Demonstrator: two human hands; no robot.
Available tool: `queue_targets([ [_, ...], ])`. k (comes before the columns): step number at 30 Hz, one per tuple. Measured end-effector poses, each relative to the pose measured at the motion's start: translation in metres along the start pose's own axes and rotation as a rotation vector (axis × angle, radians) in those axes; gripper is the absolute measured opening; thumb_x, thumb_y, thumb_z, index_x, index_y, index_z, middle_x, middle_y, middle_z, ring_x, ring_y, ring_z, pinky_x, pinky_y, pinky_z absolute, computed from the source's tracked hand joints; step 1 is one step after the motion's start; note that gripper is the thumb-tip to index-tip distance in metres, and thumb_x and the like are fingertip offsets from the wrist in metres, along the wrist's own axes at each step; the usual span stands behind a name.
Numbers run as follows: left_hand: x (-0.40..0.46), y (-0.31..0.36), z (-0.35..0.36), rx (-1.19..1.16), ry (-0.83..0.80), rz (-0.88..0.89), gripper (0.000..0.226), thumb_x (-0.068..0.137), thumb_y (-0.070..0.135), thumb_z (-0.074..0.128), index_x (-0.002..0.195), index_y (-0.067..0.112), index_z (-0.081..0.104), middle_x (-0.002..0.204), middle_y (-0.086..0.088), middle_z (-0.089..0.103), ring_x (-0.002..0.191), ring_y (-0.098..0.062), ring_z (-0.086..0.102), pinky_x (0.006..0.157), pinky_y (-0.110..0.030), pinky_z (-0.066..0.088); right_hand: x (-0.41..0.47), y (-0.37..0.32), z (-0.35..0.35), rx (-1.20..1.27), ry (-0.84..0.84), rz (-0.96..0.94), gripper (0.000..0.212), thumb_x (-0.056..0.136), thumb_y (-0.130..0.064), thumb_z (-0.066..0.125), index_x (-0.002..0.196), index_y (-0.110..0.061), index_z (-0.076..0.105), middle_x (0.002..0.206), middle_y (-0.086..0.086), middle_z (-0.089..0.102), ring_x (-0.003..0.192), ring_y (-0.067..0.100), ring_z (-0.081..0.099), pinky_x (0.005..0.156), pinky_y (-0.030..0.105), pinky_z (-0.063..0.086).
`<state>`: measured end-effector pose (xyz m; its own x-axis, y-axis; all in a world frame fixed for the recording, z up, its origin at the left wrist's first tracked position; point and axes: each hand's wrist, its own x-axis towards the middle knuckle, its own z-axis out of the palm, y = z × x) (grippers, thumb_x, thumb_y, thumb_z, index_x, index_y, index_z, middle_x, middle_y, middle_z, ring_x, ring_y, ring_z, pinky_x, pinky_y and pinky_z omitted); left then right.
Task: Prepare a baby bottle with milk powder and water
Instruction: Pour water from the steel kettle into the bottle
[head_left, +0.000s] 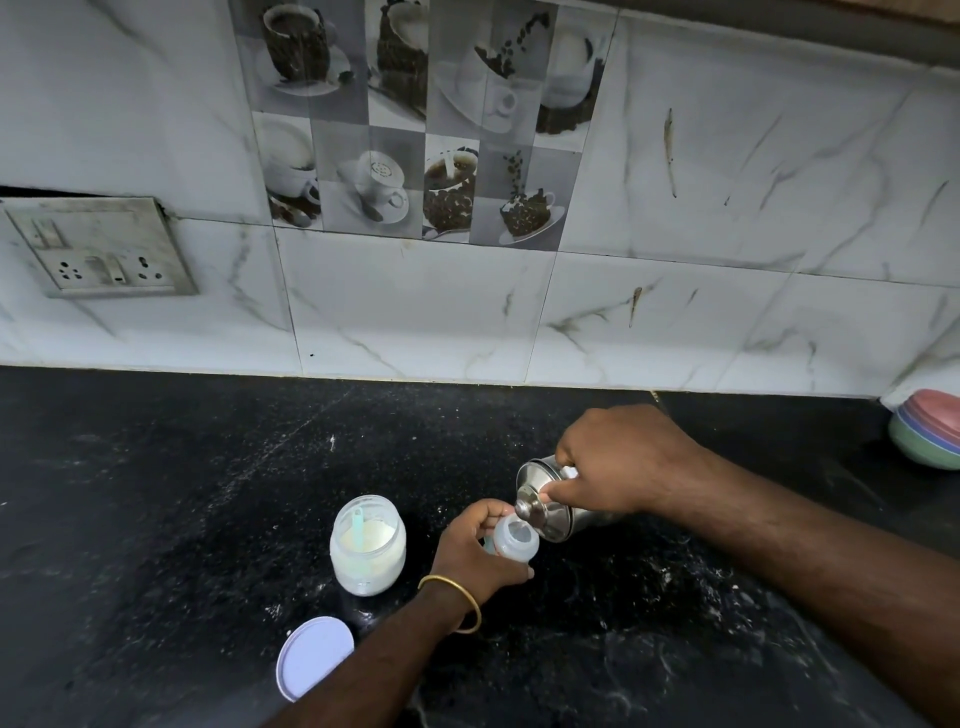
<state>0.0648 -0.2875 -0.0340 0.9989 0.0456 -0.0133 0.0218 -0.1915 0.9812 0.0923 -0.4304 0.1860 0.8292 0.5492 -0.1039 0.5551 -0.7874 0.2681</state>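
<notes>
On the black speckled bench (156, 519), toward its near edge and left of centre, a round pale lilac lid (313, 656) lies flat, partly under the left forearm. Just behind it stands an open clear jar (368, 544) about half full of white milk powder, with a pale blue-green scoop (358, 525) stuck upright in the powder. To the right of the jar, the left hand (475, 556) is wrapped around a small translucent baby bottle (516, 540), fingers closed on its body; the bottle stands upright, its mouth open with no teat or cap. How much is inside it cannot be told. A thin gold bangle (452, 603) circles the left wrist. Right of the bottle, the right hand (618, 462) is closed over a shiny steel lidded vessel (545, 504), tipped on its side so that its knobbed lid faces the bottle's mouth and its lower rim sits just at it; any stream of water is too small to see. White powder specks are scattered over the bench, thickest near the right forearm. At the bench's far right edge sits a stack of pastel bowls (930, 436), pink over lilac over green. Behind runs a white marble-look tiled wall (727, 208), with 1 panel of grey coffee-cup picture tiles (415, 124) above centre and a dusty switch and socket plate (98, 249) at the left.
</notes>
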Motion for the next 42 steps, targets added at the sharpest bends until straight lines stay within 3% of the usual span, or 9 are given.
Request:
queue_targets([
  [4, 0.000, 0.000, 0.000, -0.008, 0.000, -0.017, 0.058, 0.043, 0.017, 0.091, 0.094, 0.028, 0.067, 0.097, 0.004, 0.074, 0.096, -0.022, 0.069, 0.088, -0.037, 0.058, 0.000, -0.002, 0.000, -0.014, -0.006, -0.010, 0.043, 0.084, -0.064, 0.053, 0.090, -0.026, 0.072, 0.079, -0.010, 0.064, 0.071, 0.017, 0.058, 0.052, 0.024, 0.030],
  [8, 0.001, -0.001, 0.000, -0.017, -0.002, -0.025, 0.059, 0.041, 0.018, 0.091, 0.094, 0.027, 0.067, 0.097, 0.003, 0.075, 0.095, -0.023, 0.069, 0.088, -0.041, 0.058, 0.000, -0.001, 0.000, -0.012, -0.012, -0.007, 0.044, 0.084, -0.064, 0.052, 0.096, -0.028, 0.074, 0.090, -0.009, 0.071, 0.078, 0.017, 0.064, 0.057, 0.027, 0.038],
  [23, 0.000, -0.007, -0.003, -0.049, -0.013, -0.038, 0.060, 0.041, 0.013, 0.092, 0.093, 0.026, 0.067, 0.096, 0.000, 0.075, 0.095, -0.024, 0.070, 0.087, -0.040, 0.058, 0.001, -0.010, -0.008, -0.031, -0.038, -0.033, 0.043, 0.086, -0.062, 0.052, 0.101, -0.028, 0.074, 0.094, -0.006, 0.072, 0.084, 0.020, 0.066, 0.065, 0.030, 0.048],
  [33, 0.000, -0.008, -0.003, -0.059, -0.018, -0.047, 0.059, 0.041, 0.013, 0.091, 0.092, 0.028, 0.066, 0.095, -0.001, 0.075, 0.089, -0.018, 0.068, 0.074, -0.020, 0.053, 0.001, -0.017, -0.012, -0.038, -0.041, -0.043, 0.040, 0.088, -0.058, 0.053, 0.098, -0.026, 0.074, 0.092, -0.005, 0.071, 0.080, 0.019, 0.065, 0.067, 0.031, 0.049],
  [42, 0.001, -0.009, -0.005, -0.050, -0.027, -0.043, 0.059, 0.042, 0.008, 0.091, 0.094, 0.023, 0.067, 0.095, -0.001, 0.076, 0.087, -0.015, 0.068, 0.077, -0.024, 0.055, 0.000, -0.019, -0.016, -0.055, -0.042, -0.042, 0.040, 0.088, -0.058, 0.053, 0.096, -0.024, 0.073, 0.091, -0.003, 0.071, 0.078, 0.021, 0.064, 0.068, 0.032, 0.050],
])
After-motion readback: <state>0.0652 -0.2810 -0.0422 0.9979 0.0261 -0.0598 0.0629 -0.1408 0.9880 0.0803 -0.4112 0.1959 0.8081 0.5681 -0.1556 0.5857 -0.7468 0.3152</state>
